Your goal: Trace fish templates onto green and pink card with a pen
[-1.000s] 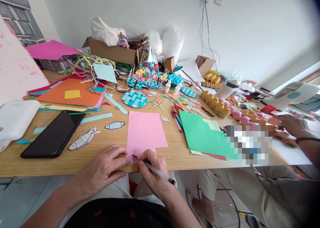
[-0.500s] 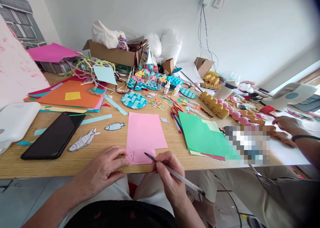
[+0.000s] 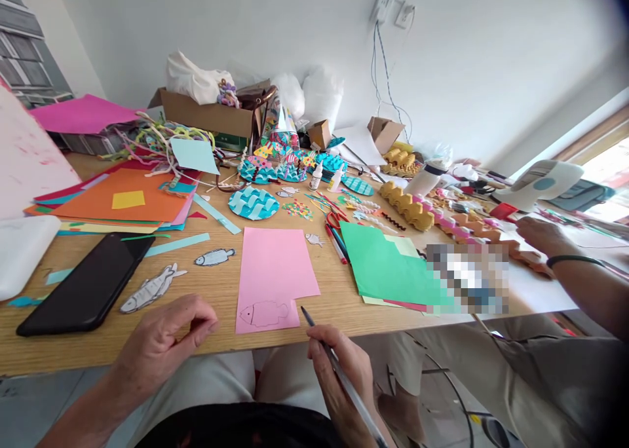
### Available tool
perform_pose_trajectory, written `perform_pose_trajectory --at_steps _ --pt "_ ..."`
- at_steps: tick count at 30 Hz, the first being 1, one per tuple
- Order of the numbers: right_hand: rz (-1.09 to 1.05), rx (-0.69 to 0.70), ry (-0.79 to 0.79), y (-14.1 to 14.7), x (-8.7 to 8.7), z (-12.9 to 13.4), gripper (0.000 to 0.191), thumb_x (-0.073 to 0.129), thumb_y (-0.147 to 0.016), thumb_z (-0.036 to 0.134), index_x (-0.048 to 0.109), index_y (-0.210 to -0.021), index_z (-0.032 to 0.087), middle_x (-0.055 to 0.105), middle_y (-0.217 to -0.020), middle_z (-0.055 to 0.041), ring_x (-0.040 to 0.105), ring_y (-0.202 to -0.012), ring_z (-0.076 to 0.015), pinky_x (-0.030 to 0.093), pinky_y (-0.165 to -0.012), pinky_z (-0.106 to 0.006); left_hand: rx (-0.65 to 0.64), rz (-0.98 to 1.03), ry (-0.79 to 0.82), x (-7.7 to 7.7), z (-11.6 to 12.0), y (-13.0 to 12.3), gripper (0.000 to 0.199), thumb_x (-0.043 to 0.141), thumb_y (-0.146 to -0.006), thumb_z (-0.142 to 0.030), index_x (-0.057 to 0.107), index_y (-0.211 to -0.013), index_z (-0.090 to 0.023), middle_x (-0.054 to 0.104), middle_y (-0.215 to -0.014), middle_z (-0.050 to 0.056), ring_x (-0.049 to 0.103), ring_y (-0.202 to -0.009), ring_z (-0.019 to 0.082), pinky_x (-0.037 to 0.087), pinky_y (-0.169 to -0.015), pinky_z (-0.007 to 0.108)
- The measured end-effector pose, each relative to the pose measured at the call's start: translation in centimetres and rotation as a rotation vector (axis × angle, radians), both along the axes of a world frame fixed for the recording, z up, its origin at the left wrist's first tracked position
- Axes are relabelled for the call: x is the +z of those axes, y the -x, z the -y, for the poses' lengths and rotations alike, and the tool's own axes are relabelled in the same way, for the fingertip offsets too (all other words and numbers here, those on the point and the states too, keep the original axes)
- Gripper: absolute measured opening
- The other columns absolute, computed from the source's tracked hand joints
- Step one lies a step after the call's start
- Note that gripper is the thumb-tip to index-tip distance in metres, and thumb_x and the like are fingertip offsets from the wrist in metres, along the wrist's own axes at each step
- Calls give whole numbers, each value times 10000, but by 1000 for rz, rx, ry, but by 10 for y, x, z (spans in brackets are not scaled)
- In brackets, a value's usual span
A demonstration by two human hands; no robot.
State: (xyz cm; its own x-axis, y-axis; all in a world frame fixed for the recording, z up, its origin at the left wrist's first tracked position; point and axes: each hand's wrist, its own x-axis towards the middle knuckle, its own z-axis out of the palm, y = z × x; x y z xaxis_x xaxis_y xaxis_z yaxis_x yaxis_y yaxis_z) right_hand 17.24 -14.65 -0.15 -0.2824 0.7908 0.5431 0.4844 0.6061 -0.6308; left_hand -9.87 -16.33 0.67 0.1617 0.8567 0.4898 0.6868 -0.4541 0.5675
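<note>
A pink sheet (image 3: 278,261) with a notch at its lower right lies near the table's front edge, a fish outline (image 3: 265,314) drawn in its lower left corner. My right hand (image 3: 341,369) holds a pen (image 3: 339,373), its tip just right of the sheet and off the drawing. My left hand (image 3: 164,340) is at the table edge, left of the sheet, fingers curled in with nothing visible in them. Beyond it lie a grey paper fish (image 3: 153,289) and a blue paper fish (image 3: 215,257). A small paper fish (image 3: 314,240) sits right of the sheet.
A black phone (image 3: 88,284) lies at the left, below stacked coloured sheets (image 3: 93,196). Green paper (image 3: 383,261), red scissors (image 3: 336,219) and markers (image 3: 337,243) are on the right. Glue bottles (image 3: 317,175) stand behind. Another person's hand (image 3: 545,235) is at the far right.
My left hand has lifted off the pink sheet, moved left and curled. My right hand has drawn the pen back from the drawing, down and right. The view has shifted slightly.
</note>
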Motion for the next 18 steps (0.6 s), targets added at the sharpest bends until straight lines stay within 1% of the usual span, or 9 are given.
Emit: perform_pose_trajectory --at_steps 3,6,8,10,12,14,16,18 --pt "23 29 -30 -1 1 -1 154 509 -857 107 568 -932 229 638 -677 17 601 -563 -118 430 -546 -203 -2 -7 -11 -2 1 -1 178 471 -933 -271 534 -771 -234 575 -647 -64 555 -574 99 425 -559 182" --pt "41 60 -61 0 2 -2 150 521 -847 107 572 -929 221 641 -699 12 605 -590 -116 433 -560 -195 -23 -21 -36 -1 -1 -5 153 455 -936 -232 540 -809 -233 583 -671 -58 565 -598 98 432 -576 175" --pt "28 60 -69 1 1 -4 143 517 -853 111 581 -926 215 639 -710 7 608 -610 -116 435 -565 -190 -61 -54 -36 1 -4 -8 147 450 -932 -196 550 -831 -231 594 -701 -49 583 -639 98 447 -603 165" --pt "-15 36 -60 2 -1 -7 142 506 -865 116 591 -923 214 632 -706 8 602 -608 -111 433 -566 -187 -118 -112 -24 2 -8 -10 147 452 -929 -180 576 -874 -236 621 -771 -33 611 -722 106 473 -662 160" --pt "-59 -3 -40 4 -4 -10 143 497 -874 125 600 -907 217 628 -692 12 598 -600 -110 435 -576 -188 -155 -183 -18 1 -11 -10 138 470 -930 -203 598 -951 -250 649 -879 -14 630 -828 122 492 -735 168" --pt "-76 -35 -11 6 -5 -13 139 499 -878 142 610 -897 222 638 -692 14 604 -606 -113 442 -593 -192 -149 -243 -27 -2 -12 -9 153 488 -932 -254 600 -1035 -261 657 -980 3 631 -920 141 501 -798 185" --pt "-71 -54 24 6 -6 -16 132 505 -882 166 619 -910 226 651 -705 17 612 -614 -114 447 -603 -191 -135 -286 -35 -5 -11 -7 189 492 -934 -307 597 -1086 -264 655 -1041 14 627 -968 155 505 -837 202" --pt "-63 -69 55 5 -6 -19 124 510 -884 191 617 -937 225 660 -720 17 616 -620 -114 451 -603 -189 -125 -304 -39 -8 -9 -5 210 483 -939 -321 595 -1108 -264 654 -1064 17 625 -985 160 506 -858 210"
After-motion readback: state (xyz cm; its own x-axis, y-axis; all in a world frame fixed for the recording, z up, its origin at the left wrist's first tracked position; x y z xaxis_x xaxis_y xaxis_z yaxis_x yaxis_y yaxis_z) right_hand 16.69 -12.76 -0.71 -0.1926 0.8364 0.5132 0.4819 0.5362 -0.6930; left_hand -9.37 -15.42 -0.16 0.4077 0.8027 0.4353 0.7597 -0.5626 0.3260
